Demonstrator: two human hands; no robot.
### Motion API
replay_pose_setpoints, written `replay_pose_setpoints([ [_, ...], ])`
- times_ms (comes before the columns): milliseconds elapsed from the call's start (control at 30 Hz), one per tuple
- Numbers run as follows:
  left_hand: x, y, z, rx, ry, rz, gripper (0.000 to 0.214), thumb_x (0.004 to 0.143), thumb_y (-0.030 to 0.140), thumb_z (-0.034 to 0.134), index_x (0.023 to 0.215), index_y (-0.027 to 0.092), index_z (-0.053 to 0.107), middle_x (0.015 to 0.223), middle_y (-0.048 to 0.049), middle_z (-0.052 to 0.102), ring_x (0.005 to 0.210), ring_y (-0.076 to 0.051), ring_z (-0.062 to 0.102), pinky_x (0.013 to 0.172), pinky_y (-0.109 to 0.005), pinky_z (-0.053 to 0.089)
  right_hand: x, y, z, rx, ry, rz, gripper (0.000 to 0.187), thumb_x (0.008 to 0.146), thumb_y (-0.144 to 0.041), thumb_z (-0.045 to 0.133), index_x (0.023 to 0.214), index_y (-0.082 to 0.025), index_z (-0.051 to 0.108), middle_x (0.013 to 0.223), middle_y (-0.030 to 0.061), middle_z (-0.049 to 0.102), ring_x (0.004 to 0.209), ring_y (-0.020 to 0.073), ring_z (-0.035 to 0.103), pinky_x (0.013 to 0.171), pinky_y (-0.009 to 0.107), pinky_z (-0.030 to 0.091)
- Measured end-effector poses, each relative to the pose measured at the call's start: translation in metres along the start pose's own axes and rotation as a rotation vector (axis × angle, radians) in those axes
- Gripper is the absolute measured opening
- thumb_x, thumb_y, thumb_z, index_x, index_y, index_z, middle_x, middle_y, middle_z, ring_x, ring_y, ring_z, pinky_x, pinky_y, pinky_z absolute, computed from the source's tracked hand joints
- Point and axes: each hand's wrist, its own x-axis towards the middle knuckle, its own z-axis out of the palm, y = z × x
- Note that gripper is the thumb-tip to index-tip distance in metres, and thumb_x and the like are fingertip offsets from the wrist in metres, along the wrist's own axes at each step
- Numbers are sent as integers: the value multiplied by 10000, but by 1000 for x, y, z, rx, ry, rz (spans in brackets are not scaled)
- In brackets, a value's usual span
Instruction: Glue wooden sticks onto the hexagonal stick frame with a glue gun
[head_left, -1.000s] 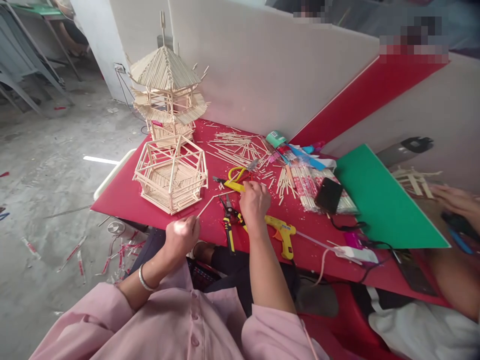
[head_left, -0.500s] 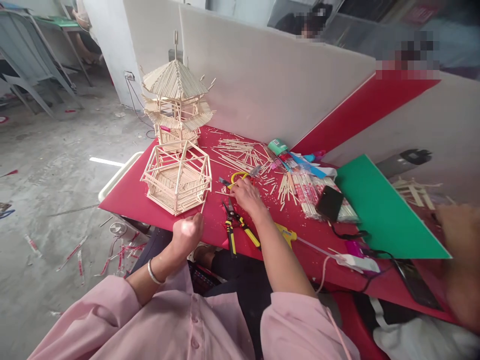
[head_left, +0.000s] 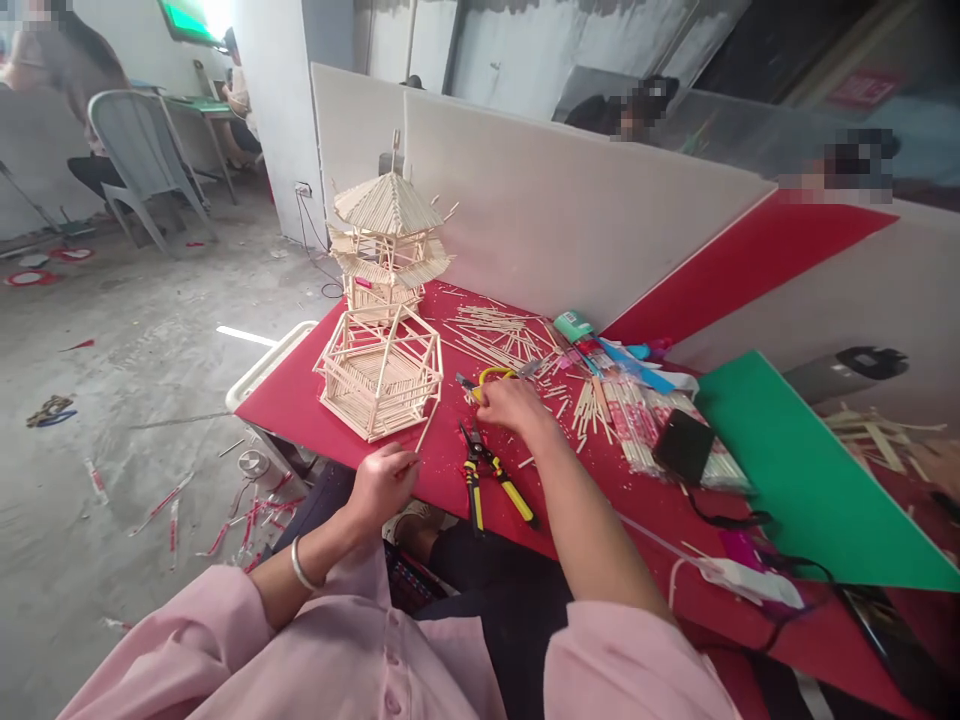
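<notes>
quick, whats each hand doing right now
Left hand: closed on a thin wooden stick.
Right hand: palm down by the yellow scissors; whether it grips anything cannot be told.

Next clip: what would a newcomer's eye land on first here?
The tiered tower of pale sticks at the far left corner of the red table stands out first, with a hexagonal stick frame right in front of it. Next, the left hand pinches a thin stick beside that frame, while the right hand rests by the yellow-handled scissors amid scattered sticks.
</notes>
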Motion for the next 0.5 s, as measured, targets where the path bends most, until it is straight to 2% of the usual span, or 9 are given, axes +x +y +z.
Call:
replay_pose_setpoints([
  [33, -1, 7, -5, -165, 20, -55, 220, 869, 289, 593, 782, 178, 762, 642, -35, 660, 550, -111, 555, 546, -214, 436, -11, 1, -2, 6, 52, 13, 192, 907, -272, 583, 985, -174, 729, 923, 97, 755, 902, 223, 709, 770, 288, 487],
  [133, 2, 32, -18, -570, 48, -360, 240, 776, 393, 744, 727, 160, 769, 586, -21, 644, 499, -91, 506, 492, -206, 407, -46, -8, -5, 37, 239, 2, 276, 986, -268, 450, 1105, -203, 690, 1032, 73, 757, 928, 194, 703, 758, 277, 470],
  [233, 15, 55, -23, -905, 15, -588, 428, 682, 518, 824, 870, 135, 791, 488, 22, 569, 368, -43, 366, 374, -189, 264, -73, -32, -5, 126, 655, -292, 219, 983, -213, 482, 1005, -204, 700, 1011, 48, 756, 894, 152, 693, 738, 249, 471],
  [300, 25, 65, -24, -1043, 52, -632, 516, 635, 541, 857, 932, 126, 785, 503, 27, 583, 339, -22, 332, 351, -181, 219, -81, -51, -5, 119, 850, -441, 192, 977, -184, 511, 1020, -193, 698, 1023, 60, 753, 891, 154, 682, 780, 264, 486],
  [367, 34, 69, -23, -1121, 117, -634, 522, 625, 556, 862, 891, 115, 775, 537, 18, 606, 334, -12, 344, 341, -176, 214, -82, -66, -5, 126, 965, -499, 175, 971, -166, 537, 1045, -184, 694, 1046, 72, 748, 933, 164, 675, 851, 281, 500],
  [433, 40, 70, -25, -1172, 171, -657, 523, 609, 557, 871, 858, 110, 762, 568, 7, 632, 337, -17, 374, 334, -176, 227, -78, -78, -4, 167, 1035, -479, 174, 965, -149, 552, 1059, -186, 694, 1061, 74, 743, 979, 168, 667, 897, 287, 503],
  [500, 44, 69, -27, -1228, 210, -712, 545, 558, 506, 911, 906, 118, 752, 633, -12, 682, 360, -27, 420, 341, -174, 262, -73, -86, 0, 234, 1100, -408, 180, 956, -130, 566, 1068, -188, 695, 1062, 77, 737, 992, 169, 663, 902, 281, 505],
])
